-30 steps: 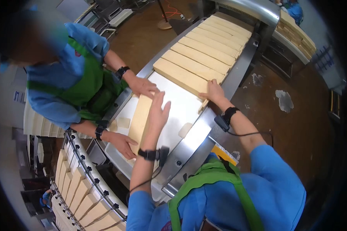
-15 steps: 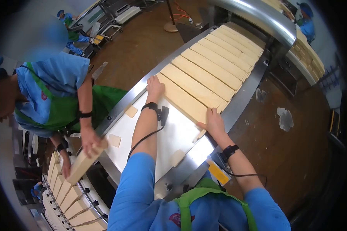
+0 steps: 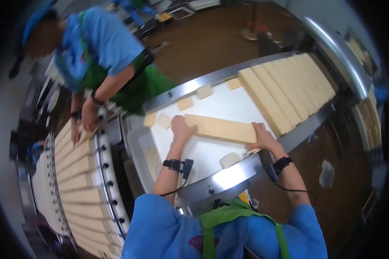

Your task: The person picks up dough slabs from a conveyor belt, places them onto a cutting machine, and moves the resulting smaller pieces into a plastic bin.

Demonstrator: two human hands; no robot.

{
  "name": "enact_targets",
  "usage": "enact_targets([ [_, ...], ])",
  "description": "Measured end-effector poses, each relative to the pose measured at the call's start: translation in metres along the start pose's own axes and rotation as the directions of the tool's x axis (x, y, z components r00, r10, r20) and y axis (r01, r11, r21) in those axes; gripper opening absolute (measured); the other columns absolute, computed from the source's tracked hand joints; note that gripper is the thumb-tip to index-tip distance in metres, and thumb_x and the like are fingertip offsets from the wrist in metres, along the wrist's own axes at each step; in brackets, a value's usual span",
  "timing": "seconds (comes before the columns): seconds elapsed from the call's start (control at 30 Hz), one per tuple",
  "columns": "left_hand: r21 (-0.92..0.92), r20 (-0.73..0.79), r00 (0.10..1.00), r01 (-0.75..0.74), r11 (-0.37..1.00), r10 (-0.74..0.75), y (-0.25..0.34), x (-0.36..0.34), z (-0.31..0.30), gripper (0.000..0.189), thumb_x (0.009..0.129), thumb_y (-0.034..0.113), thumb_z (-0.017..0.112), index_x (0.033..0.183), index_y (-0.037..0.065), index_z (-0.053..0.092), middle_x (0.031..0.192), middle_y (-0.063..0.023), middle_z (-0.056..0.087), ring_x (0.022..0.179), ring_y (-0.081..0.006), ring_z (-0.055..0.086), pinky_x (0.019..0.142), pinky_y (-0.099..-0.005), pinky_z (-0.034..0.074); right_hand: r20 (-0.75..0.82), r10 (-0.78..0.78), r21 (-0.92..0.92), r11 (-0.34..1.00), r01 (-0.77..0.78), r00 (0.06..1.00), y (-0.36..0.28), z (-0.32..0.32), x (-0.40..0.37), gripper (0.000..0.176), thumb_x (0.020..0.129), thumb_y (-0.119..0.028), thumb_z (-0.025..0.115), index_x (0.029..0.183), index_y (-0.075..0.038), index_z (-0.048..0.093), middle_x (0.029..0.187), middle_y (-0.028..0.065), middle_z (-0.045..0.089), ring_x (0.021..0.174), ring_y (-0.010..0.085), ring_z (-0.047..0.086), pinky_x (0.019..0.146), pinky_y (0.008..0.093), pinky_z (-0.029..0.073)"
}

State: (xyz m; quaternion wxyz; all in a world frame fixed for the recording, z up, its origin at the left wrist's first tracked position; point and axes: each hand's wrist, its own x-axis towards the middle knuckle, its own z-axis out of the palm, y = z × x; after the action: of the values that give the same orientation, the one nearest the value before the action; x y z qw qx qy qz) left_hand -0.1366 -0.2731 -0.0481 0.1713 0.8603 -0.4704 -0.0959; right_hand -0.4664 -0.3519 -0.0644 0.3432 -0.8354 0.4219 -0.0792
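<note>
A long pale block [image 3: 222, 128] lies crosswise between my two hands, apart from the row. My left hand [image 3: 182, 129] grips its left end, and my right hand [image 3: 263, 139] holds its right end. Beyond it, a row of similar blocks [image 3: 289, 88] stands side by side on the white belt surface [image 3: 222, 101]. Small flat pale pieces lie around the block, one [image 3: 204, 91] near the far rail and another [image 3: 229, 160] near the close rail.
At the left, a co-worker [image 3: 103, 47] leans over a second conveyor [image 3: 80, 185] lined with pale blocks, hands on one. Metal rails [image 3: 242, 169] edge my belt. A curved metal cover [image 3: 339, 56] spans its far end. A pale tray [image 3: 140, 149] adjoins the left end.
One block is now apart from the row, held between my hands and drawn toward the left. The co-worker's block has come down onto the second conveyor. The view has turned left.
</note>
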Motion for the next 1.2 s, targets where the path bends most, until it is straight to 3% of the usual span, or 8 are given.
enact_targets([
  [0.17,-0.812,-0.225,0.905,0.031,0.583,-0.362,-0.094,-0.087,-0.003,0.048,0.066,0.021,0.073,0.097,0.0,0.044,0.088,-0.0131,0.057,0.084,-0.0228,0.056,0.075,-0.0326,0.044,-0.033,-0.172,-0.036,0.985,0.17,0.985,-0.083,0.037,0.022,0.082,0.049,-0.018,0.074,0.121,-0.006,0.038,0.116,0.0176,0.04,0.104,0.0362,0.046,0.088,0.039,0.042],
  [0.33,-0.782,-0.541,0.594,-0.093,0.617,-0.596,-0.183,-0.176,-0.12,0.03,0.075,0.013,0.067,0.094,0.002,0.045,0.084,-0.0075,0.056,0.078,-0.0139,0.053,0.069,-0.0274,0.043,-0.127,-0.497,-0.037,0.867,0.496,0.859,-0.219,0.1,0.004,0.078,0.051,-0.016,0.075,0.12,-0.006,0.041,0.116,0.0175,0.04,0.105,0.035,0.046,0.09,0.0378,0.041],
  [0.53,-0.617,-0.765,0.234,0.003,0.787,-0.6,-0.343,-0.383,-0.252,0.015,0.082,0.015,0.06,0.089,0.002,0.055,0.078,-0.0012,0.054,0.073,-0.0099,0.05,0.067,-0.0226,0.042,0.274,-0.788,0.473,0.61,0.636,0.552,-0.37,0.21,-0.074,0.063,0.06,-0.018,0.073,0.115,-0.004,0.047,0.112,0.0153,0.043,0.103,0.0302,0.048,0.09,0.0337,0.039],
  [0.63,-0.676,-0.735,0.147,-0.097,0.73,-0.662,-0.412,-0.501,-0.288,0.014,0.084,0.014,0.055,0.085,0.001,0.059,0.078,-0.0002,0.057,0.071,-0.0068,0.051,0.064,-0.0189,0.041,0.414,-0.815,0.713,0.567,0.413,0.405,-0.426,0.281,-0.135,0.049,0.064,-0.015,0.07,0.108,-0.002,0.052,0.106,0.0138,0.048,0.1,0.0283,0.049,0.088,0.0333,0.04],
  [0.83,-0.881,-0.422,0.168,0.155,0.447,-0.891,-0.512,-0.663,-0.285,0.029,0.084,0.024,0.054,0.093,-0.003,0.062,0.084,-0.0059,0.062,0.073,-0.0124,0.056,0.064,-0.0258,0.045,0.775,-0.613,0.627,0.716,-0.306,0.154,-0.498,0.359,-0.277,0.037,0.072,-0.005,0.068,0.105,0.001,0.052,0.098,0.0072,0.045,0.077,0.0156,0.057,0.055,0.0231,0.053],
  [1.0,-0.698,-0.436,0.342,0.455,0.553,-0.832,-0.55,-0.695,-0.252,0.038,0.085,0.034,0.05,0.098,0.0,0.062,0.09,-0.0124,0.063,0.083,-0.023,0.058,0.075,-0.0307,0.044,0.885,-0.459,0.446,0.795,-0.411,0.074,-0.511,0.392,-0.327,0.035,0.074,-0.001,0.063,0.106,0.003,0.048,0.093,0.0059,0.044,0.08,0.0167,0.057,0.061,0.0246,0.055],
  [1.1,0.095,-0.327,0.592,0.796,0.598,-0.737,-0.551,-0.694,-0.276,0.04,0.086,0.039,0.046,0.095,0.003,0.063,0.095,-0.0175,0.061,0.091,-0.0335,0.056,0.081,-0.0367,0.043,0.918,-0.39,0.377,0.813,-0.443,0.066,-0.52,0.395,-0.335,0.032,0.075,0.001,0.057,0.105,0.002,0.048,0.095,0.0062,0.047,0.084,0.0166,0.057,0.065,0.0265,0.055],
  [1.2,0.437,-0.213,0.817,0.57,0.696,-0.535,-0.553,-0.695,-0.304,0.044,0.084,0.043,0.043,0.093,0.005,0.064,0.103,-0.0212,0.057,0.101,-0.0388,0.049,0.087,-0.0429,0.038,0.94,-0.333,0.333,0.839,-0.43,0.079,-0.528,0.402,-0.335,0.032,0.073,0.003,0.052,0.104,0.001,0.048,0.095,0.0071,0.048,0.084,0.0172,0.057,0.066,0.0283,0.054],
])
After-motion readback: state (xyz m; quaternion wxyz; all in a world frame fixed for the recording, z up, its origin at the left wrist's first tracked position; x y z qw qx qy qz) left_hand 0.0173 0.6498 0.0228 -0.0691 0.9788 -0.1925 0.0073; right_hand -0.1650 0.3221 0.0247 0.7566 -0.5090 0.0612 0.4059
